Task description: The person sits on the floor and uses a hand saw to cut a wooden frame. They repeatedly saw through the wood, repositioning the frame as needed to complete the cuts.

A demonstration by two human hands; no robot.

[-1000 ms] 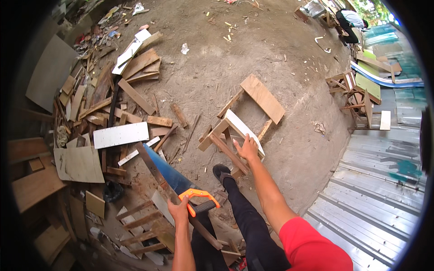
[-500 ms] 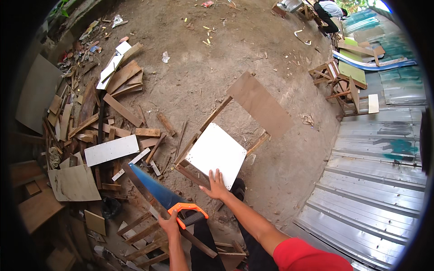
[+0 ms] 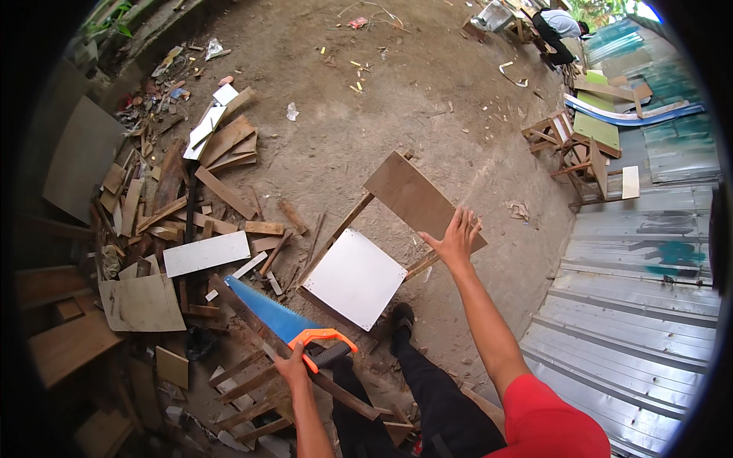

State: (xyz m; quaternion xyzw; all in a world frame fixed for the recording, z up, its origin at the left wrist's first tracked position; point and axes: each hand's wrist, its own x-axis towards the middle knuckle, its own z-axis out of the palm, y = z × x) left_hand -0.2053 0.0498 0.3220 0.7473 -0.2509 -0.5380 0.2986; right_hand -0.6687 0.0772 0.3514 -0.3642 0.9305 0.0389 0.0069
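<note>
My left hand (image 3: pixel 291 368) is closed at the orange-and-black handle of a handsaw (image 3: pixel 267 307) with a blue blade. A long dark wooden strip (image 3: pixel 347 398) runs alongside the saw in the same grip. My right hand (image 3: pixel 456 240) reaches forward with fingers spread, lying on the right end of the brown backrest board of a wooden chair (image 3: pixel 408 197). The chair has a white square seat (image 3: pixel 355 279) and stands on the dirt in front of me, its backrest away from me.
Scrap boards (image 3: pixel 221 145) and offcuts pile up at the left, with a white board (image 3: pixel 207 253) among them. A slatted wooden frame (image 3: pixel 248 393) lies by my legs. Corrugated metal sheets (image 3: pixel 618 305) line the right side. Wooden stools (image 3: pixel 584 160) and a bending person (image 3: pixel 556 34) are far right.
My right hand has moved from the white seat forward to the chair's backrest board. The chair stands turned and tilted slightly differently. My left hand keeps hold of the saw and strip.
</note>
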